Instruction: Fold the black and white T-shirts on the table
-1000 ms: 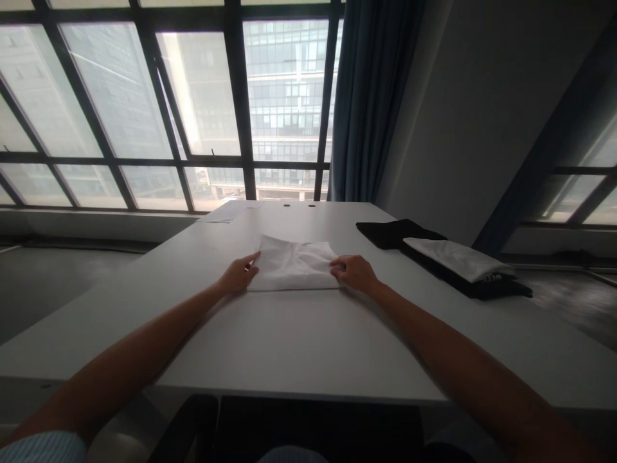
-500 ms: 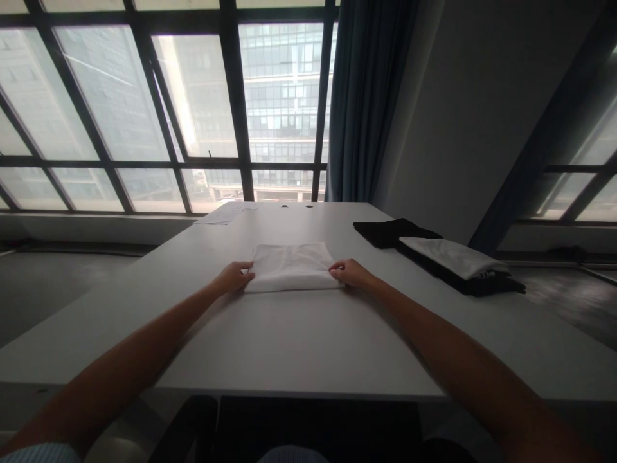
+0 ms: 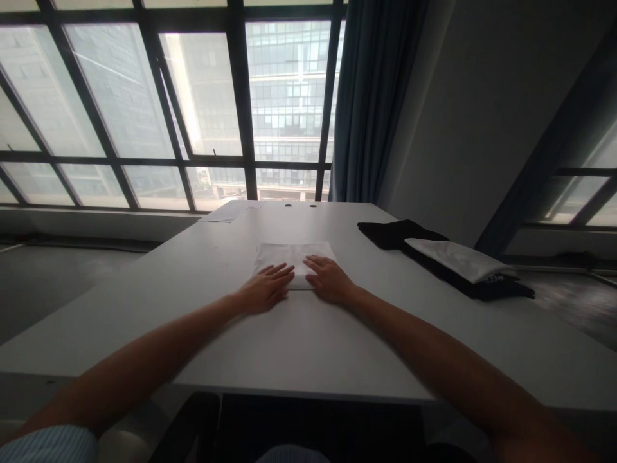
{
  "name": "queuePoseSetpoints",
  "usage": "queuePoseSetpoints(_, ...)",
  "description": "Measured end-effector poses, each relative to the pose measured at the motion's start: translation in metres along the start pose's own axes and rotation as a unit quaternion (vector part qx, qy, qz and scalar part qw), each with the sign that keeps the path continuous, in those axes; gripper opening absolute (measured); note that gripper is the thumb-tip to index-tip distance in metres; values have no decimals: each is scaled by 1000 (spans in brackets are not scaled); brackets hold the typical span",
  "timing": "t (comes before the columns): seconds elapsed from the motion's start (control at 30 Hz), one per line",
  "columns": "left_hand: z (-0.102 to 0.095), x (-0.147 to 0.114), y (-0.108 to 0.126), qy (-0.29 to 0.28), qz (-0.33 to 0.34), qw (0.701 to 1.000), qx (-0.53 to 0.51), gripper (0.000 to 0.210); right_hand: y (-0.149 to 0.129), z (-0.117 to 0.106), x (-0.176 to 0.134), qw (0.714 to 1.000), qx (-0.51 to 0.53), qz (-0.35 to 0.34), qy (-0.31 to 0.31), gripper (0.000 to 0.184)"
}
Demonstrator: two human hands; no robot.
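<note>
In the head view, a folded white cloth (image 3: 295,251) is laid flat on a smooth, pale counter (image 3: 308,350), its near part half covered by the person's hands. The left hand (image 3: 267,287) and the right hand (image 3: 330,278) are set palm down upon it, fingers extended and slightly parted, with nothing gripped. The step in hand is judged to be a smoothing of the fabric; for the next move, light, even pressure toward the edges seems to be called for. A neat rectangle is formed by the cloth, apparently soft and thin. At right, matte black fabric (image 3: 402,233) is topped by a softly rounded white bundle (image 3: 457,258); thin paper sheets (image 3: 225,212) are seen at far left.
</note>
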State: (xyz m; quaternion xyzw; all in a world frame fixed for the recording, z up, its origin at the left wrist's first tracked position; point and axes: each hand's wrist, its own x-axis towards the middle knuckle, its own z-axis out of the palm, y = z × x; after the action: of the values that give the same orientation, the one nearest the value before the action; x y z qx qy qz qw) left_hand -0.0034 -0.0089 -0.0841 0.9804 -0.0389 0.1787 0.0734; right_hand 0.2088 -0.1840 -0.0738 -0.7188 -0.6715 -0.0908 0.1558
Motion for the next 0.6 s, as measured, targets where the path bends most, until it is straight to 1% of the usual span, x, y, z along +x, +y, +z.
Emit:
queuePoseSetpoints(0.07,6,0,0,-47,15,999,-17,58,-1,8,3,997,36,-51,-53,54)
queuePoseSetpoints(0.1,9,0,-2,-63,13,998,-24,59,1,11,3,993,52,-64,-79,54)
queuePoseSetpoints(0.13,10,-1,-5,-74,10,997,-30,59,3,13,3,991,66,-67,-98,54)
queuePoseSetpoints(0.2,11,-4,-10,-79,3,996,-44,60,9,14,2,988,82,-57,-120,54)
queuePoseSetpoints(0.3,10,-10,-15,-68,-26,996,-59,63,21,12,-2,987,89,-29,-129,57)
queuePoseSetpoints(0.43,6,-22,-17,-57,-93,992,-60,69,41,9,-15,988,91,23,-124,57)
queuePoseSetpoints(0.53,0,-24,-23,-46,-127,989,-65,63,57,2,-25,987,97,40,-118,53)
queuePoseSetpoints(0.6,-5,-15,-29,-56,-176,982,-45,57,63,-6,-24,986,85,45,-134,51)
